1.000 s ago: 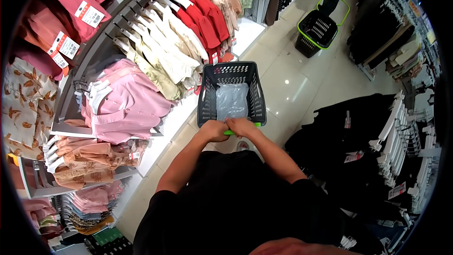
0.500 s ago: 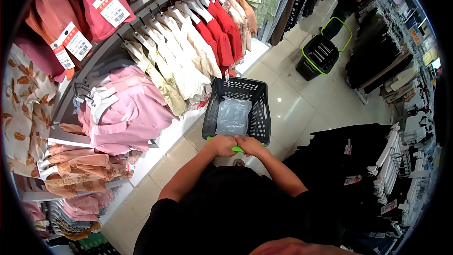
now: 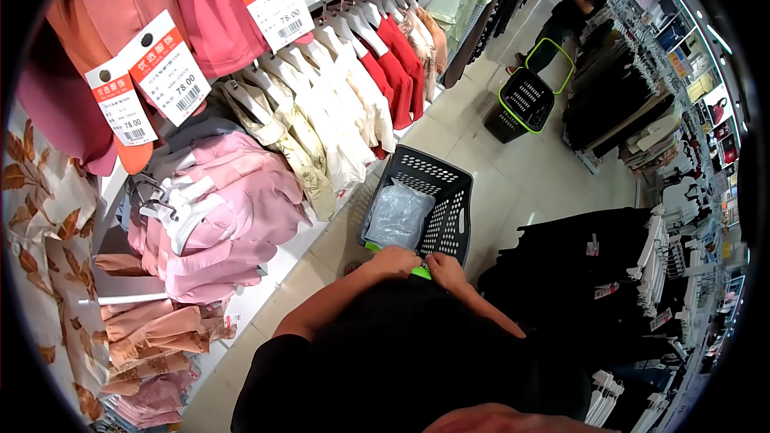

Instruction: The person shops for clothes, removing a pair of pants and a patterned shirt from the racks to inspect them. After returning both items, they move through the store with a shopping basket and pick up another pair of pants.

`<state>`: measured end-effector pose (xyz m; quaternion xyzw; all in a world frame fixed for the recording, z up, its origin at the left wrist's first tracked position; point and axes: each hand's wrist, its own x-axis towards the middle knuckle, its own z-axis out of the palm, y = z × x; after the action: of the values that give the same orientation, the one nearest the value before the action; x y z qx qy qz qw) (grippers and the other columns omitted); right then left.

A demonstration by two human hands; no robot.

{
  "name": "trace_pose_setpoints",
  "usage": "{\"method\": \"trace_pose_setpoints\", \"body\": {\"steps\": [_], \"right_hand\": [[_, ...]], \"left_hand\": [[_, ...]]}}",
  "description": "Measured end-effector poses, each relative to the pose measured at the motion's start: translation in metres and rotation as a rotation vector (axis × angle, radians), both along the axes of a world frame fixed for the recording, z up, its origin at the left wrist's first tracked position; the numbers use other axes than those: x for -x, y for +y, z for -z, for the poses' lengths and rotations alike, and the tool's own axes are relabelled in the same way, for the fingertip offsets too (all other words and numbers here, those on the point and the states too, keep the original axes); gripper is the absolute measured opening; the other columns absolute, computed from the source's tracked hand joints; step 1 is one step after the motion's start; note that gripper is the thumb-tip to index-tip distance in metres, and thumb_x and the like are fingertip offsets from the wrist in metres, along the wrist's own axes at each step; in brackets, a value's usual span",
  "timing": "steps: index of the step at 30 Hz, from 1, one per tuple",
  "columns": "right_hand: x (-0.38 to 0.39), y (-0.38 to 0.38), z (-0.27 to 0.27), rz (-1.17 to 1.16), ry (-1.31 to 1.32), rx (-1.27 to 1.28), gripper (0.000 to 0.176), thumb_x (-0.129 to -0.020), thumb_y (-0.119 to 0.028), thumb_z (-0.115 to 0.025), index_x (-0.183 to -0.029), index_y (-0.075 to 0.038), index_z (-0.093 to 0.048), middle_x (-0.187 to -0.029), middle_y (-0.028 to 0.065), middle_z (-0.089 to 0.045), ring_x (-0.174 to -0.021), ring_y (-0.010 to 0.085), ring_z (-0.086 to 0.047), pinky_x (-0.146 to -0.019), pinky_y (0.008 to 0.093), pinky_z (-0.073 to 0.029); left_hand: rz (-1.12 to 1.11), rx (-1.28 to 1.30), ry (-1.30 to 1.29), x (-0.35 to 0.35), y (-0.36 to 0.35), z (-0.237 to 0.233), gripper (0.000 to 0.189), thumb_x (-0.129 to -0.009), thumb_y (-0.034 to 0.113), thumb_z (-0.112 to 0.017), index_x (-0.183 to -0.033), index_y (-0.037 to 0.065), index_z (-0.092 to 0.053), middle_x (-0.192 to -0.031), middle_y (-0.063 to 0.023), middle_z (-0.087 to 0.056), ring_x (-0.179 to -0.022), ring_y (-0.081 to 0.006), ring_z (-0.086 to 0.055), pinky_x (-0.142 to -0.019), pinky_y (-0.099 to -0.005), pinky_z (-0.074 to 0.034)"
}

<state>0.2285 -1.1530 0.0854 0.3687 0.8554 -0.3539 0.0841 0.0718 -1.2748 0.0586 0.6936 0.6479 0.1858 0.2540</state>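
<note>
Both of my hands are wrapped round the green handle point(image 3: 421, 272) of a black shopping basket point(image 3: 447, 216), held in front of my body. My left hand point(image 3: 395, 261) grips it on the left, and my right hand point(image 3: 443, 269) grips it a little to the right, with a short piece of handle showing between them. Inside the basket lies a clear plastic-wrapped package point(image 3: 399, 215); what it contains cannot be made out. The basket hangs tilted beside the clothes rack, close to the cream garments point(image 3: 341, 132).
Pink shirts point(image 3: 220, 216) and red garments point(image 3: 393, 72) hang on the left rack, below large price tags point(image 3: 164, 68). Black clothes point(image 3: 561, 265) hang at right. Another basket with a green rim point(image 3: 525, 100) stands on the tiled floor near a person in black point(image 3: 581, 0).
My view has shifted nearer the left rack, so its tags look larger. The basket sits slightly farther right and lower in view, and my hands have moved slightly apart on the handle.
</note>
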Motion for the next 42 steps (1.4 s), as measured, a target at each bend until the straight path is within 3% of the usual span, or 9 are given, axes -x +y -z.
{"method": "trace_pose_setpoints", "body": {"steps": [8,15,17,29,32,35,36,40,42], "right_hand": [[0.017,-0.018,0.017,0.124,0.092,-0.052,0.039,-0.095,-0.036,-0.048,-0.094,-0.002,-0.066,-0.089,0.0248,-0.065,-0.086,0.0429,-0.064,-0.074,0.0466,-0.049],[0.024,-0.012,0.029,0.136,0.082,0.019,0.043,-0.095,-0.039,-0.044,-0.091,-0.002,-0.067,-0.088,0.0273,-0.064,-0.088,0.0453,-0.063,-0.078,0.0497,-0.049],[0.024,-0.008,0.033,0.144,0.098,0.046,0.043,-0.095,-0.039,-0.044,-0.090,-0.002,-0.067,-0.088,0.0272,-0.064,-0.088,0.0451,-0.063,-0.078,0.0495,-0.049],[0.029,0.027,0.046,0.098,0.051,0.046,0.041,-0.089,-0.034,-0.045,-0.086,0.000,-0.066,-0.089,0.0257,-0.065,-0.088,0.0441,-0.064,-0.079,0.0493,-0.050],[0.025,0.049,0.081,-0.072,-0.045,0.119,0.037,-0.092,-0.036,-0.050,-0.103,-0.006,-0.068,-0.097,0.0168,-0.069,-0.092,0.0331,-0.066,-0.081,0.0392,-0.050],[0.032,0.058,0.081,-0.076,-0.020,0.317,0.037,-0.093,-0.036,-0.050,-0.103,-0.005,-0.068,-0.092,0.0125,-0.068,-0.088,0.0255,-0.066,-0.079,0.0352,-0.050],[0.034,0.060,0.078,-0.066,0.047,0.388,0.044,-0.092,-0.040,-0.046,-0.096,-0.001,-0.068,-0.095,0.0221,-0.068,-0.093,0.0375,-0.065,-0.081,0.0421,-0.050],[0.041,0.064,0.077,-0.120,0.119,0.419,0.039,-0.092,-0.035,-0.048,-0.098,-0.002,-0.067,-0.090,0.0208,-0.068,-0.088,0.0374,-0.066,-0.080,0.0417,-0.050],[0.052,0.067,0.073,-0.162,0.270,0.330,0.029,-0.091,-0.023,-0.054,-0.109,-0.002,-0.064,-0.094,0.0142,-0.067,-0.082,0.0240,-0.064,-0.077,0.0328,-0.051]], "left_hand": [[-0.008,-0.062,-0.012,0.034,-0.002,-0.023,0.040,-0.070,0.046,-0.072,-0.083,0.008,-0.069,-0.084,-0.0146,-0.068,-0.083,-0.0354,-0.066,-0.073,-0.0452,-0.052],[0.023,-0.035,-0.039,0.047,0.004,-0.028,0.042,-0.071,0.049,-0.073,-0.082,0.009,-0.069,-0.080,-0.0138,-0.068,-0.081,-0.0345,-0.067,-0.072,-0.0451,-0.052],[0.036,0.070,-0.023,0.049,0.007,-0.034,0.040,-0.071,0.048,-0.072,-0.086,0.011,-0.071,-0.090,-0.0119,-0.070,-0.089,-0.0330,-0.067,-0.078,-0.0444,-0.052],[0.016,0.187,-0.011,0.050,0.045,-0.024,0.026,-0.069,0.028,-0.066,-0.090,0.012,-0.071,-0.084,-0.0151,-0.068,-0.084,-0.0356,-0.066,-0.073,-0.0463,-0.051],[0.022,0.199,-0.026,0.052,0.056,-0.018,0.026,-0.071,0.028,-0.063,-0.089,0.011,-0.070,-0.082,-0.0144,-0.067,-0.080,-0.0362,-0.066,-0.069,-0.0467,-0.050],[0.010,0.217,-0.004,0.053,0.063,-0.009,0.024,-0.074,0.024,-0.061,-0.090,0.008,-0.070,-0.086,-0.0161,-0.069,-0.087,-0.0367,-0.067,-0.074,-0.0469,-0.051],[0.012,0.226,0.005,0.056,0.065,-0.004,0.024,-0.074,0.024,-0.061,-0.090,0.008,-0.070,-0.086,-0.0161,-0.069,-0.087,-0.0367,-0.067,-0.074,-0.0469,-0.051],[0.040,0.178,0.050,0.056,0.070,-0.002,0.022,-0.076,0.020,-0.059,-0.090,0.006,-0.070,-0.088,-0.0170,-0.069,-0.089,-0.0368,-0.067,-0.076,-0.0467,-0.052],[0.034,0.182,0.077,0.055,0.070,-0.001,0.022,-0.076,0.019,-0.058,-0.090,0.006,-0.070,-0.089,-0.0174,-0.069,-0.089,-0.0366,-0.067,-0.077,-0.0464,-0.052]]}}
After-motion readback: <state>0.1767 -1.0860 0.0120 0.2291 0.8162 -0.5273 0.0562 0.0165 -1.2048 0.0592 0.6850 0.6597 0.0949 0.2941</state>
